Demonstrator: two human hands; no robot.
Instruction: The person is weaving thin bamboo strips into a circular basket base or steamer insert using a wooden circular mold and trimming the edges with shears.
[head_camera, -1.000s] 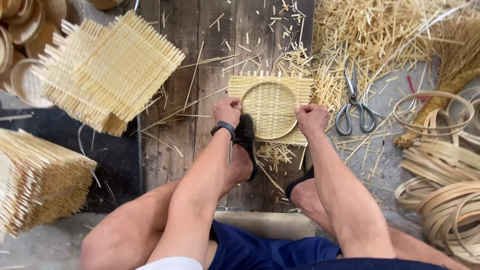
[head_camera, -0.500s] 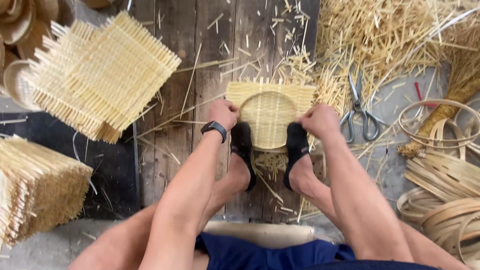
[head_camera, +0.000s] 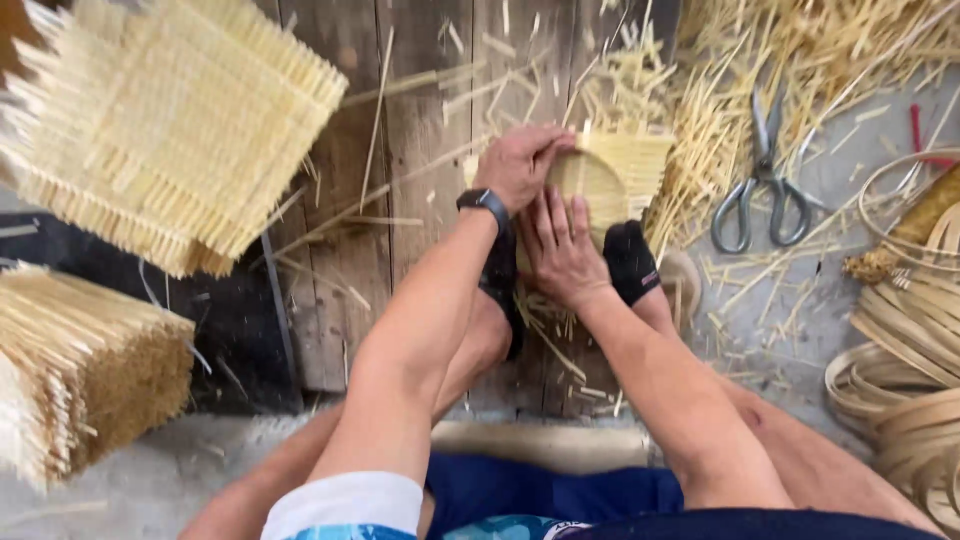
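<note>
A small woven bamboo mat with a round pressed centre (head_camera: 615, 170) lies on the wooden boards, pinned under my two black-socked feet (head_camera: 632, 262). My left hand (head_camera: 520, 162), with a black watch on the wrist, grips the mat's upper left edge. My right hand (head_camera: 562, 250) lies flat with fingers spread on the mat's near left part, just below the left hand. Loose bamboo strips stick out around the mat.
A stack of woven square mats (head_camera: 165, 125) lies at the upper left, another stack (head_camera: 80, 370) at the left. Scissors (head_camera: 762, 180) rest on scattered bamboo slivers to the right. Coiled bamboo hoops (head_camera: 900, 340) pile at the right edge.
My right hand has moved from the mat's right edge across to its left side beside my left hand. The view has shifted right and closer.
</note>
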